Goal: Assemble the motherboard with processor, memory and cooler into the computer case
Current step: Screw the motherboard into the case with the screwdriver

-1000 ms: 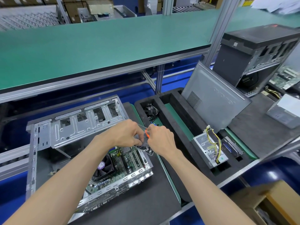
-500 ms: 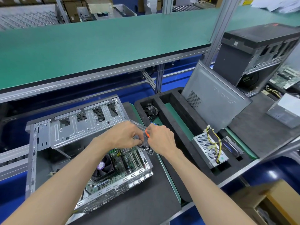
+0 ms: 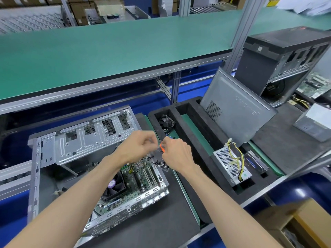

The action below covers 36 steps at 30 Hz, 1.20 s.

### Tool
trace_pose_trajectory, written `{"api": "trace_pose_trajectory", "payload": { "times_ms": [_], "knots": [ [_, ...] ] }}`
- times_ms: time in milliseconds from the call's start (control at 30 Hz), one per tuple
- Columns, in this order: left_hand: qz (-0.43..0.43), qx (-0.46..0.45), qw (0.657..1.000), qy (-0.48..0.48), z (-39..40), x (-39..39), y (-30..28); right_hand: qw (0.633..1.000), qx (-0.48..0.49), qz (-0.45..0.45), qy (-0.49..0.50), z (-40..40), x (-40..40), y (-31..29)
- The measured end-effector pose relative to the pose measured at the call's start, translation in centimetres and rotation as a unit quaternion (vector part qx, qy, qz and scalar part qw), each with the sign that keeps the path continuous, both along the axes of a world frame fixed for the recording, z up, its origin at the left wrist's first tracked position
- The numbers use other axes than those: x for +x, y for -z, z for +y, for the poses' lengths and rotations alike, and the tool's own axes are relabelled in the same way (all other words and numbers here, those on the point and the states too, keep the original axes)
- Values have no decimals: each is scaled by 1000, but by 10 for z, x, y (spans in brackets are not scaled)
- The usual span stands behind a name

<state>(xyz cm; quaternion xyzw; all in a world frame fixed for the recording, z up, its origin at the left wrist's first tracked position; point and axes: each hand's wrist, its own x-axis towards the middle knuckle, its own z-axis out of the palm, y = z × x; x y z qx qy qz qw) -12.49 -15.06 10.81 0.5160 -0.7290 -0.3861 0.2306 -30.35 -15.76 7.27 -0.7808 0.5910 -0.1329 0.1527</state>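
— Green shelving and a dark surface frame it all. How far along is the build?

— Well along, I'd judge. The case lies open on the surface, with the board already inside and the cooler seated on it. Memory I can't make out; fixing down seems left.

— What's beside the case?

— Right of it, a foam tray holds a leaning panel, a power supply and a fan. Nothing blocks the case.

— The hands?

— Above the case's right edge, the left hand and right hand both pinch a clear bag of small dark parts, likely screws, with something orange at its top.
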Motion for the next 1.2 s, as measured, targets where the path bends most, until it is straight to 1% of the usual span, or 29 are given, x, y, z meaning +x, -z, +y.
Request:
{"api": "trace_pose_trajectory", "payload": {
  "times_ms": [33, 67, 100, 133, 167, 200, 233, 267, 300, 333, 367, 533, 633, 667, 733, 767, 800, 833, 867, 900, 933, 967, 1000, 1033, 1067, 1100, 1133, 1167, 1200],
  "knots": [
    [120, 51, 991, -39, 0, 3, -1, 1000, -1, -2, 0, 0, 0, 0],
    [222, 102, 967, -66, -1, 5, -3, 1000, -1, -2, 0, 0, 0, 0],
    [286, 139, 944, -88, -1, 7, -5, 1000, -2, -1, -1, 0, 1, 0],
    [316, 159, 930, -104, -1, 9, -7, 1000, -2, 0, -2, 0, 1, 0],
    [315, 166, 928, -112, -2, 11, -8, 1000, -1, 1, -1, 0, 1, 0],
    [287, 158, 938, -116, -2, 11, -7, 1000, 0, 2, 0, -1, 1, 0],
    [226, 133, 958, -114, -3, 10, -6, 1000, -1, 4, 2, -1, 1, 0],
    [138, 96, 981, -98, -4, 10, -4, 1000, -2, 5, 3, -1, 1, 0],
    [38, 54, 995, -77, -5, 10, -2, 1000, -4, 5, 3, -1, 1, 0],
    [-49, 19, 997, -54, -6, 10, 0, 1000, -6, 6, 2, -1, 1, 1],
    [-105, -5, 994, -33, -6, 9, 1, 1000, -8, 7, 0, -1, 1, 1],
    [-213, -37, 976, 26, -4, 1, 4, 1000, -8, 4, 0, -1, 1, 3],
    [-216, -37, 975, 27, -3, -1, 2, 1000, -4, 7, 4, -1, 1, 2],
    [-189, -26, 982, 14, -2, -2, 1, 1000, -4, 9, 4, -1, 1, 2],
    [-89, 13, 995, -40, -2, 0, 2, 1000, -2, 10, 1, -1, 1, 1],
    [-20, 43, 997, -67, -2, 2, 2, 1000, -1, 10, 0, -1, 1, 1],
    [72, 85, 990, -89, -2, 5, 2, 1000, -1, 11, 0, -1, 1, 0],
    [181, 132, 969, -102, -2, 8, 1, 1000, -2, 12, 0, -1, 1, 0],
    [288, 178, 935, -109, -3, 11, 0, 1000, -3, 13, 1, -1, 1, 0],
    [372, 211, 897, -114, -4, 14, -2, 1000, -5, 14, 2, -1, 1, 0],
    [425, 229, 868, -118, -4, 16, -4, 1000, -6, 15, 3, -1, 1, 0],
    [445, 235, 855, -123, -4, 18, -5, 1000, -5, 15, 3, -2, 1, 0],
    [434, 233, 861, -126, -4, 18, -6, 1000, -5, 14, 3, -2, 1, 0],
    [385, 211, 889, -129, -3, 18, -6, 1000, -6, 12, 3, -2, 1, 0],
    [295, 167, 933, -120, -3, 18, -5, 1000, -6, 11, 2, -2, 1, 1],
    [170, 107, 975, -95, -3, 17, -5, 1000, -7, 10, 1, -2, 1, 1],
    [36, 45, 997, -60, -3, 16, -6, 1000, -8, 10, 1, -2, 1, 2],
    [-72, -5, 997, -24, -4, 14, -8, 1000, -9, 10, 2, -2, 1, 2],
    [-137, -36, 990, 5, -4, 12, -9, 1000, -9, 10, 3, -2, 1, 3]
  ]
}}
